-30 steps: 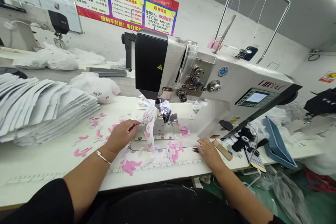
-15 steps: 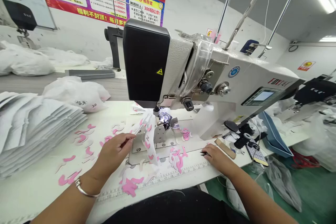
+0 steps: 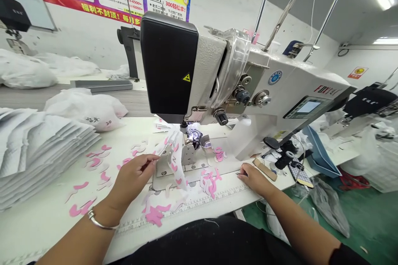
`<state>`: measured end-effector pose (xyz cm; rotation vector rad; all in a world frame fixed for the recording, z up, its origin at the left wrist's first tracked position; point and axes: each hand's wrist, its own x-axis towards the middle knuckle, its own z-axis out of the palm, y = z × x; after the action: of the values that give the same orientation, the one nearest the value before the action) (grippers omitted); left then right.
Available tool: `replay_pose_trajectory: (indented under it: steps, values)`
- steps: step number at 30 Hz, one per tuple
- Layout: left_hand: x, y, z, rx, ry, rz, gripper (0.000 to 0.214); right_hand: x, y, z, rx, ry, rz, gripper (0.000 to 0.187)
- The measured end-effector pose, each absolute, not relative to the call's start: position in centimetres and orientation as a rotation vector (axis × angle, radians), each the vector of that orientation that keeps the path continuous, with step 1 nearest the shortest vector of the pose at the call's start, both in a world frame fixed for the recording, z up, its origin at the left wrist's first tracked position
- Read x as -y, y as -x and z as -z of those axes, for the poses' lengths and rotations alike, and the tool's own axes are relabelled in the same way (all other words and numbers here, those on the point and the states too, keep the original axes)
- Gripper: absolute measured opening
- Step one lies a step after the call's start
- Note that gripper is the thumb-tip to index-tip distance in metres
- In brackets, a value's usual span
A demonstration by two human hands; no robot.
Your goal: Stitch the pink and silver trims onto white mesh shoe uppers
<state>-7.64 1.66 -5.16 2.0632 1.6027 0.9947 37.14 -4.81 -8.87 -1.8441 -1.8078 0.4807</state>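
Observation:
My left hand [image 3: 137, 176] has thumb and forefinger pinched at the left edge of a white fabric strip [image 3: 176, 161] with pink curved pieces on it. The strip runs up under the presser area of a sewing machine [image 3: 193, 136] and hangs down over its metal plate. My right hand [image 3: 253, 177] rests on the table right of the plate, fingers curled round a small dark pointed tool [image 3: 239, 174]. Only its thin tips show; most of it is hidden in the hand. Pink and white cut pieces [image 3: 209, 184] lie between my hands.
A stack of white sheets [image 3: 46, 153] stands at the left, with a tied white bag [image 3: 85, 107] behind it. More pink pieces [image 3: 157, 214] lie by the printed ruler [image 3: 199, 205] on the front edge. A tan strip [image 3: 265, 169], thread spools and a blue tray [image 3: 320, 153] are at the right.
The view has shifted slightly. My right hand has closed further round the dark tool, and less of its tips shows. My left hand keeps its pinch on the strip.

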Motion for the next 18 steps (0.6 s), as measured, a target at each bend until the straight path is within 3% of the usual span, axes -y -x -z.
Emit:
replay_pose_trajectory:
  steps: [6,11,18]
  values:
    - [-1.7,7.4,5.1,-1.64,-2.006,-0.959,0.031,5.2,-34.0,10.7,1.486,1.767,-0.456,0.031]
    - [-1.5,7.4,4.9,-1.609,-1.99,-0.947,0.031,5.3,-31.8,10.5,1.453,1.697,-0.548,0.025]
    - [-1.5,7.7,4.9,-1.607,-2.006,-0.972,0.031,4.2,-29.6,5.8,1.434,1.599,-0.696,0.038]
